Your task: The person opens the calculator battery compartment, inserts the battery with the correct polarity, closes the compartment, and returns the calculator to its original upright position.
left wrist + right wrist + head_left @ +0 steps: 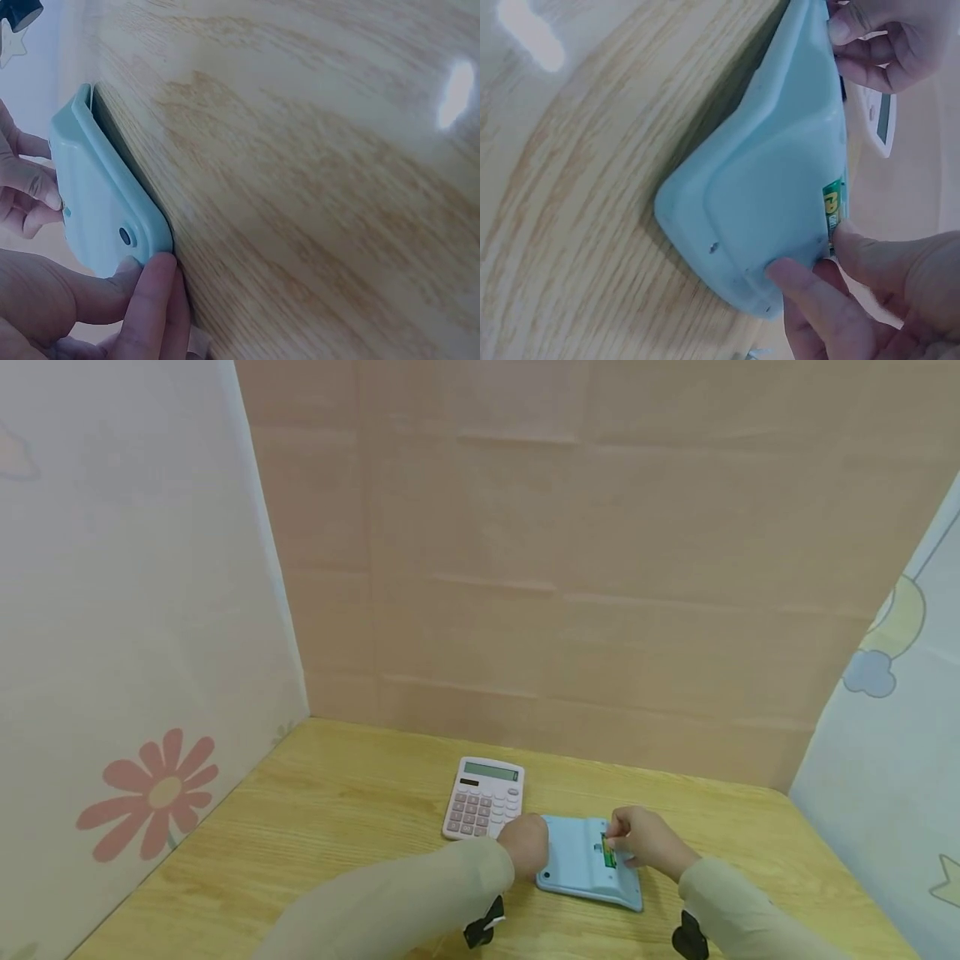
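A light blue calculator lies face down on the table, its back turned up and its battery slot uncovered. In that slot sits a green battery. My left hand grips the calculator's left edge, with the thumb on the back and the fingers along the rim. At the slot, my right hand has its thumb on one end of the battery, while a fingertip touches the casing beside it. The thumb partly covers the battery in the right wrist view.
Behind my left hand, a pink calculator lies face up on the wooden table. A brown sheet hangs at the back, and patterned panels stand at both sides.
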`<state>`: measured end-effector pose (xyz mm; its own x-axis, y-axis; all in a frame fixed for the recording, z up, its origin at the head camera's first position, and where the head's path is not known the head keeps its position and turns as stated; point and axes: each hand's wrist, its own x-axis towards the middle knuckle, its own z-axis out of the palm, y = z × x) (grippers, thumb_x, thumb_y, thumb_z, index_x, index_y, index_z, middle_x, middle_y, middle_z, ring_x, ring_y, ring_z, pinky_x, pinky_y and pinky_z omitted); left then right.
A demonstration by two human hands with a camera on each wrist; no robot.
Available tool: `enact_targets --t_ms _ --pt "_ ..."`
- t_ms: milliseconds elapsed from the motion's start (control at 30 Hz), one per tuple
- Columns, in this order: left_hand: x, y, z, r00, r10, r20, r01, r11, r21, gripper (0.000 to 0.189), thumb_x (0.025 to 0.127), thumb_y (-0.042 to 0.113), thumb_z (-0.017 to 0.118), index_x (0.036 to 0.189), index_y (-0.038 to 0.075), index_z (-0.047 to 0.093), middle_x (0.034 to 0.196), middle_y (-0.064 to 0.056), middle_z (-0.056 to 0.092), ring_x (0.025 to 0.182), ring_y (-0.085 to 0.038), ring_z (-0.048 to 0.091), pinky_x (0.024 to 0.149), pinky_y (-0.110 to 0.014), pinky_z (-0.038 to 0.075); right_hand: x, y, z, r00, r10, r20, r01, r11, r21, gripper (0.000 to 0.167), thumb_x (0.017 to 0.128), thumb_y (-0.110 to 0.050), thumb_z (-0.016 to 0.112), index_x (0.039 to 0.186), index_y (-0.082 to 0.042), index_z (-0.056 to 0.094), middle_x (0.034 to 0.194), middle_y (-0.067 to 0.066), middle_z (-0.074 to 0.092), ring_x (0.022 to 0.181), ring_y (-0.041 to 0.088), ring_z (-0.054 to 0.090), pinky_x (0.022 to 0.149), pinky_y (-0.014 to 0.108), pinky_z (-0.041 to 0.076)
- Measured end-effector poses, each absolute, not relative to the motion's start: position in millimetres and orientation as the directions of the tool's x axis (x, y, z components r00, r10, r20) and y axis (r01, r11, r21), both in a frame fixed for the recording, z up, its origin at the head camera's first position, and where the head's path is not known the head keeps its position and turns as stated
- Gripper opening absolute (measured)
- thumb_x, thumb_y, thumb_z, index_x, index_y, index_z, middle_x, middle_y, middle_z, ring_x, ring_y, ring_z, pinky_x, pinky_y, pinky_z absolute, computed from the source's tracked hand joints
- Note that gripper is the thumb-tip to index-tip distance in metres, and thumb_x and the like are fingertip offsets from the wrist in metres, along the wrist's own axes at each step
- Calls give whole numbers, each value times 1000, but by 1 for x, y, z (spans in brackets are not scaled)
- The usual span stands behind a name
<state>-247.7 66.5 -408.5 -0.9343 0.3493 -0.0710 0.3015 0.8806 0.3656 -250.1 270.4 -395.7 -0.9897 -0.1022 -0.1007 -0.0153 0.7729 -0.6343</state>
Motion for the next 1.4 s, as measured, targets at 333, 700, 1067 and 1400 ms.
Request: enact_targets --t_ms 333,700,1067,1400 --pt "-248 67 -407 -927 371 -54 343 896 282 9 82 5 69 76 3 62 72 -1 56 59 -14 48 55 -22 45 -256 281 -395 -971 -128 -202 52 711 -701 14 90 -5 65 92 2 53 92 12 58 83 20 59 68 37 57" --pt "-250 76 -412 -942 320 -104 287 925 249 8 81 5 73 85 5 66 77 0 59 64 -12 50 59 -21 48 -277 344 -378 -893 -399 -209 -69 579 -812 42 97 -20 58 120 13 45 115 23 54 99 29 60 81 48 55" --pt "-251 74 -410 -943 311 -121 268 921 281 11 81 4 73 89 4 65 79 -1 58 65 -13 51 57 -22 46 -294 364 -384 -938 -324 -123 -144 686 -713 43 96 -20 60 120 12 47 111 22 53 102 34 59 80 52 54" --pt "-251 73 -409 -943 302 -139 246 916 318 14 78 1 74 89 4 65 79 -2 59 67 -14 51 59 -22 46 -307 363 -395 -921 -334 -202 -157 792 -590 65 80 -22 78 130 7 48 121 22 53 104 34 57 76 48 52"
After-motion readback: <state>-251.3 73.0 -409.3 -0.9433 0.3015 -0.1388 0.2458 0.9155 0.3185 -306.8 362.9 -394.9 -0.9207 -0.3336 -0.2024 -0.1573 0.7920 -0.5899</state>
